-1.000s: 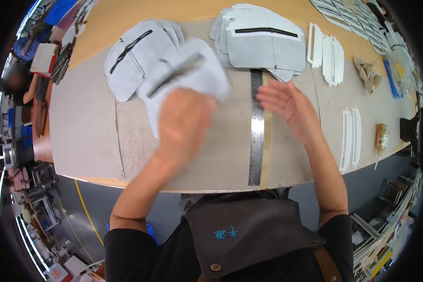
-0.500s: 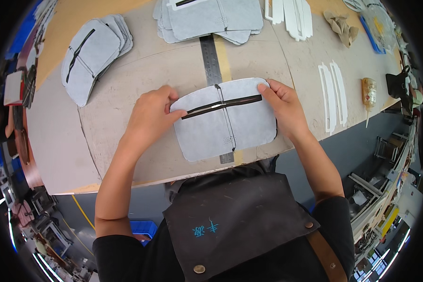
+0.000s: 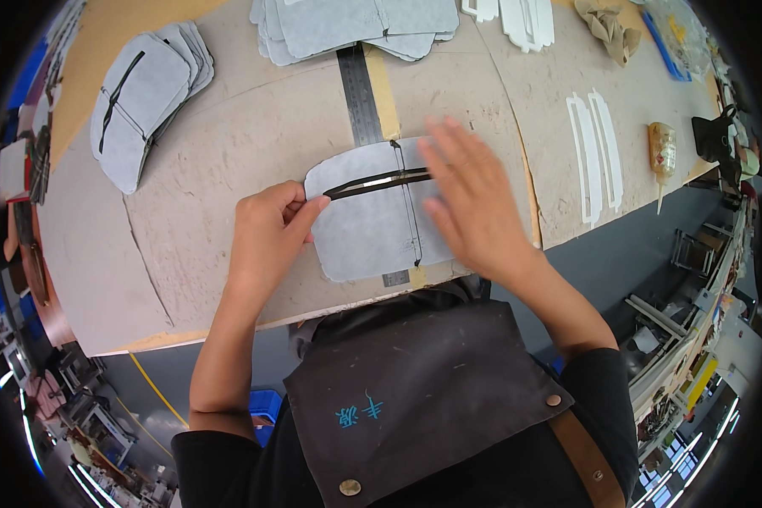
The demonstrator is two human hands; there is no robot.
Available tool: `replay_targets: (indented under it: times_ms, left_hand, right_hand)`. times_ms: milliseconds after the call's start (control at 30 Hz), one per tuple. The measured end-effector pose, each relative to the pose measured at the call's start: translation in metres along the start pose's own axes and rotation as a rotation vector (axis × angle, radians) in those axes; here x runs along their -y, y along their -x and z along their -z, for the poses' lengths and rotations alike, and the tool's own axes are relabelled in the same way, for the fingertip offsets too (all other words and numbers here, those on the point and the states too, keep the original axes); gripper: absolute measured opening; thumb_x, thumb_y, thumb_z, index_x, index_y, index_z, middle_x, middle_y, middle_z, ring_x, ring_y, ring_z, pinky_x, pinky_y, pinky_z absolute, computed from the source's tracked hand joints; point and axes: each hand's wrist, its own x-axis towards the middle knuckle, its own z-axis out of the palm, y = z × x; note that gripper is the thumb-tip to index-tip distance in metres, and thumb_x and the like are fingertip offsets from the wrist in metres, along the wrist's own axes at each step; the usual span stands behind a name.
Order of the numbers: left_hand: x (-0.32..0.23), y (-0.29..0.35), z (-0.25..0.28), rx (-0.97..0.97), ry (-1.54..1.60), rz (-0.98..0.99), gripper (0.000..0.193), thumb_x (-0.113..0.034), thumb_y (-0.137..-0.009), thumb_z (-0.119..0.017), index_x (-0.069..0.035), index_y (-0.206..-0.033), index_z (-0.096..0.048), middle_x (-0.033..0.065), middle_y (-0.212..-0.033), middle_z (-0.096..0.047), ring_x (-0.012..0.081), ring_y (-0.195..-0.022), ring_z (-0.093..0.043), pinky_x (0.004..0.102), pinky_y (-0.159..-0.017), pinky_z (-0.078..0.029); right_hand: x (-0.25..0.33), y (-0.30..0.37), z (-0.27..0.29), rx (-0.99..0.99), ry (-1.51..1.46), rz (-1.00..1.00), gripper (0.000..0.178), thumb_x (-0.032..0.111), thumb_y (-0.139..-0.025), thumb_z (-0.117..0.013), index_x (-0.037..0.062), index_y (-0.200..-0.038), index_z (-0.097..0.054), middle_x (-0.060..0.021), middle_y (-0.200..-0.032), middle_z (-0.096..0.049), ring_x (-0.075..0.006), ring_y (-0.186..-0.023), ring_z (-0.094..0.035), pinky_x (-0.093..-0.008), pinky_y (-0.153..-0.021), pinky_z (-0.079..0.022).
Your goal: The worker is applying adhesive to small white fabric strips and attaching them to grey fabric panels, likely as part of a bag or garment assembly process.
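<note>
A grey felt panel (image 3: 371,230) with a black zipper strip across its top lies on the worktable (image 3: 220,169), on top of a steel ruler (image 3: 361,93). My left hand (image 3: 267,233) pinches the panel's left edge at the end of the zipper. My right hand (image 3: 474,199) lies flat with spread fingers on the panel's right half and hides that side.
A pile of grey panels (image 3: 140,102) lies at the far left, another stack (image 3: 360,25) at the far middle. White plastic frames (image 3: 597,152) and a glue bottle (image 3: 662,152) lie to the right. The table's near edge runs just below the panel.
The panel was carried from the left pile and laid over the ruler. My right hand has since moved from gripping the right edge to pressing flat on it.
</note>
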Motion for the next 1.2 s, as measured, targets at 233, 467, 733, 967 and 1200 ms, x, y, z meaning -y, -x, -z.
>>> replay_targets:
  times_ms: [233, 467, 733, 967, 1200]
  left_hand:
    - [0.000, -0.009, 0.014, 0.083, -0.069, 0.056, 0.024, -0.012, -0.086, -0.071, 0.005, -0.072, -0.060, 0.0077, -0.057, -0.059, 0.0109, -0.046, -0.055, 0.0257, -0.043, -0.042]
    - [0.000, -0.010, 0.018, 0.091, -0.112, 0.090, 0.025, -0.014, -0.084, -0.073, 0.004, -0.072, -0.061, 0.0090, -0.057, -0.059, 0.0124, -0.044, -0.051, 0.0269, -0.044, -0.040]
    - [0.011, -0.010, 0.011, -0.009, -0.237, -0.101, 0.024, -0.012, -0.081, -0.075, 0.003, -0.071, -0.060, 0.0130, -0.057, -0.058, 0.0213, -0.046, -0.052, 0.0322, -0.047, -0.041]
    - [0.020, -0.003, -0.018, -0.329, -0.572, -0.769, 0.044, -0.021, -0.081, -0.073, -0.001, -0.118, -0.060, 0.0172, -0.120, -0.061, 0.0279, -0.104, -0.061, 0.0414, -0.088, -0.048]
    - [0.016, 0.008, -0.044, 0.035, -0.770, -0.691, 0.082, -0.049, -0.081, -0.065, 0.001, -0.141, -0.041, 0.0137, -0.154, -0.032, 0.0242, -0.145, -0.025, 0.0453, -0.118, -0.018]
  right_hand:
    - [0.025, 0.007, -0.019, 0.319, -0.046, 0.097, 0.065, 0.028, -0.090, -0.060, -0.0038, -0.142, -0.037, -0.0166, -0.154, -0.029, -0.0303, -0.145, -0.024, -0.0443, -0.117, -0.021]
    - [0.023, 0.011, -0.020, 0.285, -0.020, 0.072, 0.063, 0.025, -0.090, -0.059, -0.0057, -0.141, -0.038, -0.0179, -0.153, -0.030, -0.0302, -0.144, -0.026, -0.0420, -0.118, -0.022]
    - [0.023, 0.009, -0.019, 0.285, -0.005, 0.111, 0.060, 0.020, -0.088, -0.062, -0.0080, -0.138, -0.042, -0.0194, -0.152, -0.033, -0.0314, -0.143, -0.028, -0.0419, -0.117, -0.025]
    - [0.020, 0.009, -0.020, 0.269, -0.043, 0.155, 0.062, 0.020, -0.086, -0.063, -0.0088, -0.137, -0.042, -0.0202, -0.151, -0.034, -0.0322, -0.142, -0.030, -0.0426, -0.116, -0.027]
    - [0.018, 0.008, -0.019, 0.272, -0.067, 0.153, 0.064, 0.022, -0.086, -0.063, -0.0088, -0.137, -0.042, -0.0204, -0.151, -0.033, -0.0323, -0.143, -0.029, -0.0427, -0.116, -0.025]
